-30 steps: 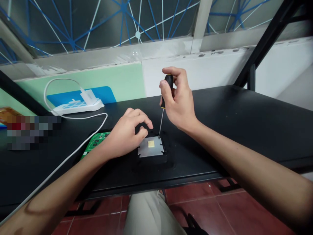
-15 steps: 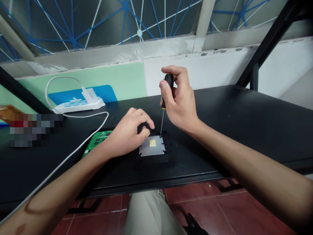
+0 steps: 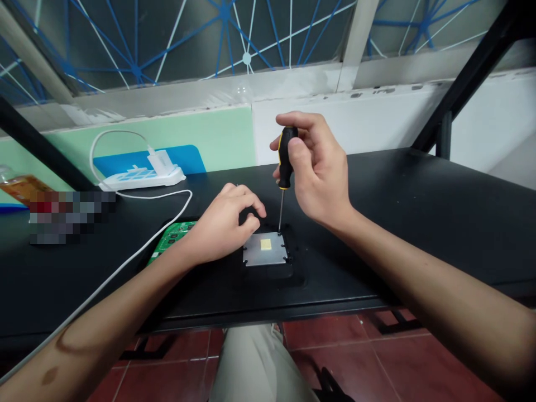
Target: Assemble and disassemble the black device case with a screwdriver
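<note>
"Black table (image 3: 419, 223) runs across in front of you, with a green and white wall (image 3: 226, 134) behind it. Where is its near edge?"

"Just past the plate, on your side. Red floor tiles (image 3: 343, 363) and your leg (image 3: 255, 363) show below that edge."

"What does your right hand (image 3: 324, 167) have?"

"You have the black and yellow screwdriver (image 3: 285, 162). Your fingers and thumb are bent around its handle, and 1 finger curls over the top. It stands nearly upright, and its tip is at the far right corner of the metal plate (image 3: 274, 258). Black table top stretches wide to the right of that hand."

"And your left hand (image 3: 226, 223)?"

"It is half open and curved, with a gap between thumb and pointing finger. Your thumb is right by the plate's far left edge. I can't tell if it touches."

"So that side is tight?"

"Yes. A green board (image 3: 171, 239) lies partly behind your left wrist, and a white cable (image 3: 191, 195) bends near it. A pale yellow square (image 3: 266, 244) sits near the middle of the plate."
</note>
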`<control>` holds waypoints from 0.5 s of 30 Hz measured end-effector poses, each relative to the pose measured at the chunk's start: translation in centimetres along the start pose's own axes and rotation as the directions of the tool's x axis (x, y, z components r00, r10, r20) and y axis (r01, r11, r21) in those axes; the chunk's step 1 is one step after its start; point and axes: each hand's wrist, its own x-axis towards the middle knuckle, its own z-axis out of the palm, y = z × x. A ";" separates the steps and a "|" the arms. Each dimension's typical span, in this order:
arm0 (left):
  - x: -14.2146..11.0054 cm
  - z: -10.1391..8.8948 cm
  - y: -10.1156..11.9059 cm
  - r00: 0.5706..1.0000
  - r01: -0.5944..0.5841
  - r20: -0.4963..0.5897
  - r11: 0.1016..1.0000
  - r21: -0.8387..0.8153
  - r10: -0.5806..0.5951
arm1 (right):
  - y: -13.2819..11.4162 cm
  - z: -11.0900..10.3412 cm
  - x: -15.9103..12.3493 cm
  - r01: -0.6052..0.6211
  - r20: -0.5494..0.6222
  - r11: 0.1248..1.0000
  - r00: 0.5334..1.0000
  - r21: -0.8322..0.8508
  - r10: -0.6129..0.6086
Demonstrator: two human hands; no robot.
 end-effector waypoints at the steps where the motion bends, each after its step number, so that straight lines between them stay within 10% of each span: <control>1: 0.0 0.0 0.0 1.000 0.000 -0.010 1.000 0.005 0.000 | 0.0 0.0 0.0 0.006 -0.003 1.000 1.000 -0.006 -0.006; 15: 0.1 0.1 -0.1 0.999 0.029 -0.035 0.999 0.026 -0.028 | -0.1 0.3 0.1 0.053 -0.046 0.998 0.998 0.045 -0.051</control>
